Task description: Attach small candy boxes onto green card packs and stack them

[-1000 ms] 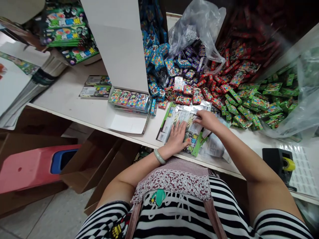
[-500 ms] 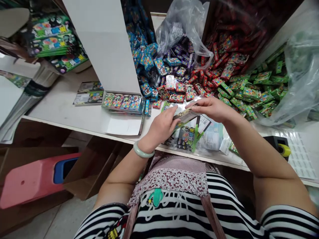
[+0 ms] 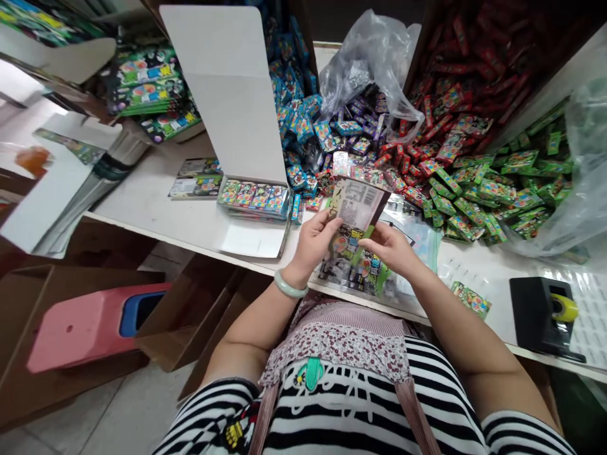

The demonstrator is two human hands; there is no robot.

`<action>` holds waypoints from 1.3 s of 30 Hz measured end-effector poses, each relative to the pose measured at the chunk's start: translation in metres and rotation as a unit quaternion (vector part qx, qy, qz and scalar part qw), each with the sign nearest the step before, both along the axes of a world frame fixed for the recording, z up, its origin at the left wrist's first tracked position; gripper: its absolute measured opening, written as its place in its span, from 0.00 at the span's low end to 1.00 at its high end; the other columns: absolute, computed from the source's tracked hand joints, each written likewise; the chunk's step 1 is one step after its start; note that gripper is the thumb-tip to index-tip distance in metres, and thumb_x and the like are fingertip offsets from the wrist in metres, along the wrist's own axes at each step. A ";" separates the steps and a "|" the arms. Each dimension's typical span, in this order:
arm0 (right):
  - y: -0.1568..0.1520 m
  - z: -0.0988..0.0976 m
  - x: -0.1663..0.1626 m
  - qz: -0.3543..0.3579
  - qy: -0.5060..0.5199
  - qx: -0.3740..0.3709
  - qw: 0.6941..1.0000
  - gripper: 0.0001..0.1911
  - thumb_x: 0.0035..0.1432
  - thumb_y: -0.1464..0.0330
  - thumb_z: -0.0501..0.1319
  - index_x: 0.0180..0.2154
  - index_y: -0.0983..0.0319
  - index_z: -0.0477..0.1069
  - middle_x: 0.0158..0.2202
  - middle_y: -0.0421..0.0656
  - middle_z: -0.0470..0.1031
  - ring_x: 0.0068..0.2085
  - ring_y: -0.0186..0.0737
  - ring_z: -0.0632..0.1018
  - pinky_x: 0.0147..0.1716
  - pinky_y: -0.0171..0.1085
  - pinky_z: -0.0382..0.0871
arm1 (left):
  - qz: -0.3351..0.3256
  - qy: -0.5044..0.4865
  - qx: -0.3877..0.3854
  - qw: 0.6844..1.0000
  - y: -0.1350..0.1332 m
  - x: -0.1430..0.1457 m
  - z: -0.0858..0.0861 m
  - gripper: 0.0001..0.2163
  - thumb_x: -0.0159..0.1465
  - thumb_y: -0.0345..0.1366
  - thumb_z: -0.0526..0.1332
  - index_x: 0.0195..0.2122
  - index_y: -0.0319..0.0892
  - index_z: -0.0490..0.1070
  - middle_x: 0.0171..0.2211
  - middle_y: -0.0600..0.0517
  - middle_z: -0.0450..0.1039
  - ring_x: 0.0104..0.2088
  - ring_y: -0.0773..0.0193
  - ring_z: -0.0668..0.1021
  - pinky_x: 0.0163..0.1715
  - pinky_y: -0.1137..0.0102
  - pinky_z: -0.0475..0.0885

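My left hand and my right hand both grip a printed card in a clear sleeve, held upright above the table's near edge. Its barcode back faces me. The left hand holds the card's left edge, the right hand pinches its lower right. A green bangle circles my left wrist. Under the hands lies a stack of similar green and black printed cards. Just beyond are heaps of small candy boxes: blue, red and green.
An open white carton with a raised lid holds a row of packs at centre left. A black tape dispenser stands at the right by a label sheet. Clear plastic bags lie behind. Cardboard boxes and a pink stool sit under the table.
Both hands lifted a sleeved card off the stack on the table and turned it upright; the right hand came in closer to the left.
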State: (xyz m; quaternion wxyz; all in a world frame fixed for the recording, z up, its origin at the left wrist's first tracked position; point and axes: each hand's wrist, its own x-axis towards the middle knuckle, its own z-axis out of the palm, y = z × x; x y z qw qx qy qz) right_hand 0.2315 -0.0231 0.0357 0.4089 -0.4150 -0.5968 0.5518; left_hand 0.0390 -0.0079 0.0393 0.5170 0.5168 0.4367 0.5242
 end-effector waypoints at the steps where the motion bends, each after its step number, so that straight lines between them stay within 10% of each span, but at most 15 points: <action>1: 0.000 -0.005 -0.001 -0.016 0.011 -0.022 1.000 0.19 0.54 0.53 0.66 0.41 0.59 0.72 0.40 0.44 0.80 0.43 0.44 0.80 0.48 0.47 0.75 | -0.019 -0.054 -0.043 0.997 0.000 0.005 -0.004 0.16 0.59 0.47 0.70 0.42 0.41 0.77 0.38 0.50 0.81 0.40 0.62 0.82 0.44 0.68 0.76; 11: -0.041 -0.031 0.036 0.021 -0.008 -0.177 0.984 0.21 0.54 0.50 0.66 0.41 0.57 0.68 0.24 0.32 0.66 0.22 0.32 0.69 0.22 0.35 0.69 | -0.095 -0.180 -0.101 0.974 -0.006 0.020 -0.027 0.28 0.57 0.39 0.72 0.59 0.49 0.68 0.36 0.55 0.76 0.37 0.69 0.79 0.40 0.73 0.75; 17: -0.057 -0.019 0.056 -0.165 0.000 -0.025 0.986 0.35 0.46 0.60 0.74 0.52 0.51 0.59 0.43 0.41 0.75 0.40 0.39 0.79 0.36 0.39 0.76 | -0.172 -0.122 -0.060 0.976 -0.037 0.030 -0.033 0.34 0.66 0.40 0.65 0.70 0.54 0.51 0.46 0.49 0.75 0.43 0.66 0.79 0.49 0.68 0.76; 26: -0.067 -0.017 0.044 -0.185 -0.019 0.019 0.982 0.24 0.58 0.57 0.67 0.53 0.53 0.63 0.35 0.37 0.75 0.31 0.36 0.78 0.32 0.39 0.76 | -0.309 -0.064 0.006 0.949 -0.031 0.013 -0.019 0.25 0.68 0.38 0.62 0.65 0.55 0.58 0.51 0.49 0.74 0.46 0.64 0.80 0.49 0.66 0.76; 34: -0.059 0.008 0.059 -0.152 -0.205 0.166 0.953 0.07 0.65 0.62 0.59 0.37 0.56 0.73 0.39 0.46 0.78 0.42 0.43 0.79 0.37 0.42 0.76 | -0.117 0.052 0.062 0.990 -0.033 0.028 -0.013 0.08 0.68 0.42 0.61 0.39 0.43 0.72 0.39 0.50 0.77 0.42 0.64 0.79 0.45 0.67 0.74; 39: -0.048 0.009 0.055 -0.175 -0.069 0.056 0.981 0.11 0.60 0.59 0.64 0.42 0.55 0.69 0.37 0.41 0.76 0.35 0.37 0.77 0.26 0.34 0.73 | -0.111 -0.039 -0.009 0.993 -0.031 0.036 -0.004 0.11 0.66 0.41 0.65 0.46 0.44 0.72 0.42 0.49 0.81 0.42 0.64 0.81 0.45 0.67 0.75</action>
